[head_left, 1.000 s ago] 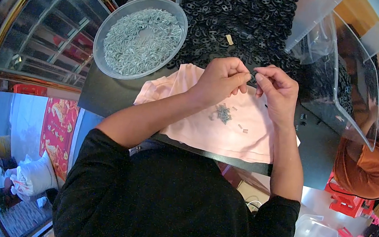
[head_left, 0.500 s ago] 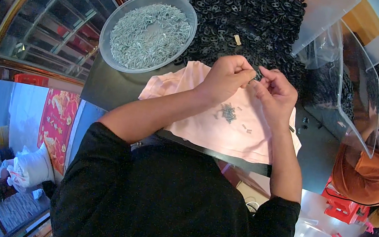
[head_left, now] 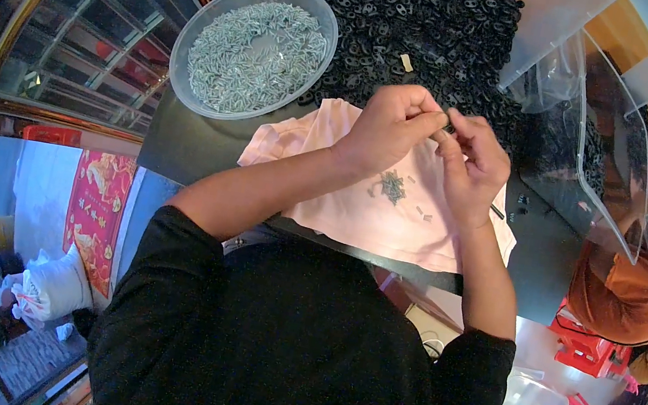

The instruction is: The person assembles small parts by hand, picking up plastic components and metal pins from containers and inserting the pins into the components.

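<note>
In front of the black heap, my two hands meet fingertip to fingertip. My right hand (head_left: 478, 166) is closed in a pinch on a small black plastic part (head_left: 449, 126), mostly covered by fingers. My left hand (head_left: 391, 128) is also pinched shut against that part; whatever lies between its fingertips is too small and hidden to name. Below them a pink cloth (head_left: 338, 218) carries a little pile of small grey metal pins (head_left: 393, 186), with a few strays beside it. Behind the hands lies a big heap of black plastic parts with holes (head_left: 421, 14).
A clear round tub (head_left: 177, 76) of silvery screw-like pieces stands left on the dark table (head_left: 189, 143). A clear bin (head_left: 590, 181) with black parts is tipped at right. Beyond it sits a person in an orange top (head_left: 623, 292). A tan scrap (head_left: 406, 63) lies on the heap.
Both hands have shifted slightly up, toward the black heap, still pinched together. The left fingertips have moved a little right over the small black part.
</note>
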`<move>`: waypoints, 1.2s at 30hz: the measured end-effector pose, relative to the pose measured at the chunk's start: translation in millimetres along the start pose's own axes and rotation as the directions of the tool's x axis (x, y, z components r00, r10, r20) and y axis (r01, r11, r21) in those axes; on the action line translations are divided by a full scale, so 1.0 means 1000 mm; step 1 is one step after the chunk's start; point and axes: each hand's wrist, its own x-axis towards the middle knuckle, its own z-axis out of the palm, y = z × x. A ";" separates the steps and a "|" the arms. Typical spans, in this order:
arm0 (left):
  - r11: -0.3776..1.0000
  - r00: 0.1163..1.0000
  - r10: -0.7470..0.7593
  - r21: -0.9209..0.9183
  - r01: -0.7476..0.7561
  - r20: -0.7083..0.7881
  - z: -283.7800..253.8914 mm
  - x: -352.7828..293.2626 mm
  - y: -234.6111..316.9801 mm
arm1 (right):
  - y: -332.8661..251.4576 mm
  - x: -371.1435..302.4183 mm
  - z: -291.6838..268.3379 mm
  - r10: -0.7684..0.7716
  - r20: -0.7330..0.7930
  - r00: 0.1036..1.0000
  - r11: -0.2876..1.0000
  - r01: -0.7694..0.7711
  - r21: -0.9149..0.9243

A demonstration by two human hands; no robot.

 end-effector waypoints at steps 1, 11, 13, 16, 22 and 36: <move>1.000 1.000 0.012 -0.002 -0.012 0.007 0.001 0.002 0.001 | -0.003 0.003 -0.002 0.001 0.001 1.000 1.000 -0.001 -0.006; 0.952 0.989 0.143 0.271 -0.144 0.024 -0.021 0.019 -0.028 | -0.025 0.061 -0.147 -0.212 -0.274 0.938 0.809 0.011 -0.588; 0.885 0.980 0.185 0.421 -0.199 0.074 -0.018 0.015 -0.030 | -0.010 0.068 -0.167 -0.107 -0.280 0.954 0.754 -0.106 -0.648; 0.813 0.967 0.188 0.526 -0.251 0.171 -0.014 0.009 -0.024 | -0.025 0.062 -0.161 -0.425 -0.194 0.884 0.475 0.035 -0.879; 0.765 0.958 0.254 0.580 -0.281 0.129 -0.021 0.009 -0.023 | -0.048 0.000 -0.060 0.132 0.477 0.869 0.941 0.042 -0.336; 0.850 0.974 0.097 0.492 -0.188 0.204 -0.020 0.012 -0.029 | -0.015 -0.023 -0.032 0.205 0.382 0.901 0.935 -0.065 -0.348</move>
